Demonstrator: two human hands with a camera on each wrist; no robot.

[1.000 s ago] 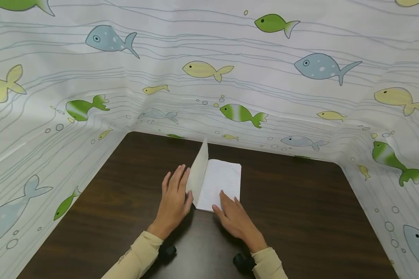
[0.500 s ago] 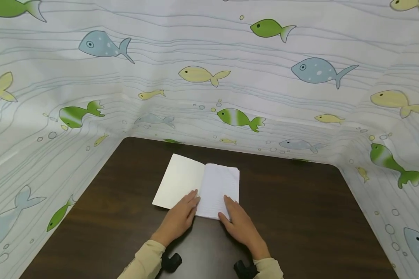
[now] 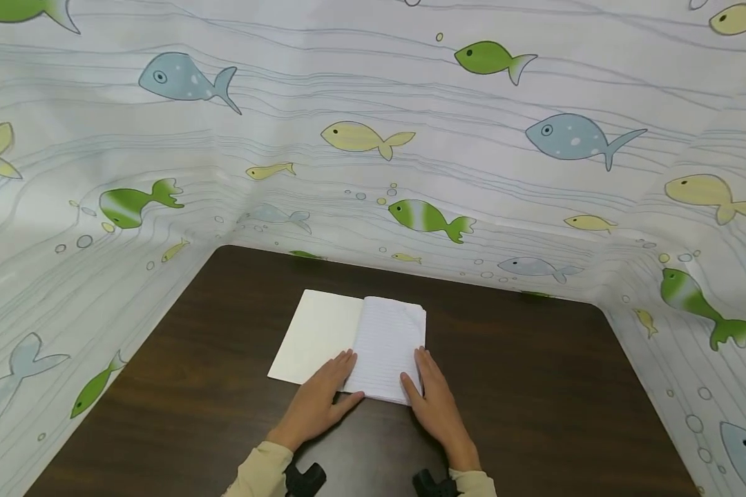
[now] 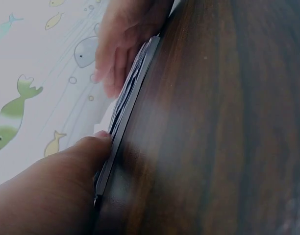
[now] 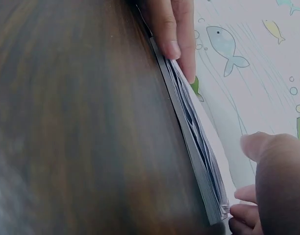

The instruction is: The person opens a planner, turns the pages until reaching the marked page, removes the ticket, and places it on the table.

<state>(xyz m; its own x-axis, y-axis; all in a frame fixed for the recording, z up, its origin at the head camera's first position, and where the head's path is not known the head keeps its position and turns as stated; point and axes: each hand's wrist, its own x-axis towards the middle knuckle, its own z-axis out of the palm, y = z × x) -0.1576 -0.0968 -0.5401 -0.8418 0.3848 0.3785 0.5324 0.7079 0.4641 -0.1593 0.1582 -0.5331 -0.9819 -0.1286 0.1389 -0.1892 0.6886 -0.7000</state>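
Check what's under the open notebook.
The notebook lies flat on the dark table; both hands' fingers rest on its near edge. Anything beneath it is covered by its pages.

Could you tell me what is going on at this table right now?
A person has a notebook lying open on a dark wooden table. The cover is flat to the left, the lined pages to the right. The left hand rests flat by the spine at the near edge; the right hand touches the near right corner of the pages.

Bright, even light from above my head, soft shadows under my hands, both wrist views dim, blurred close up, pale glare on wood.
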